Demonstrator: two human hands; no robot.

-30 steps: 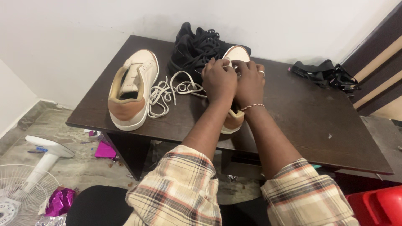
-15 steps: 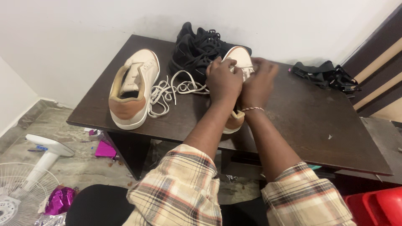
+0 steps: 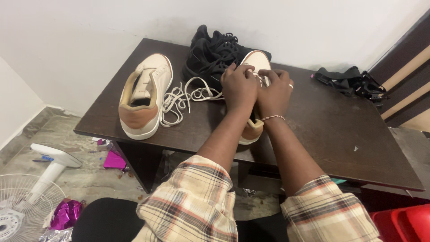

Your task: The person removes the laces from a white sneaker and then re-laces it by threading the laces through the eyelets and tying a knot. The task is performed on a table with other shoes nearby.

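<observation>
Both hands rest on a cream shoe lying under them, its long axis running away from the person, toe toward the wall. The left hand and the right hand pinch its lace, which trails off to their left. Two cream shoes show; the second lies left of the hands, parallel. Black shoes sit just beyond the fingers.
</observation>
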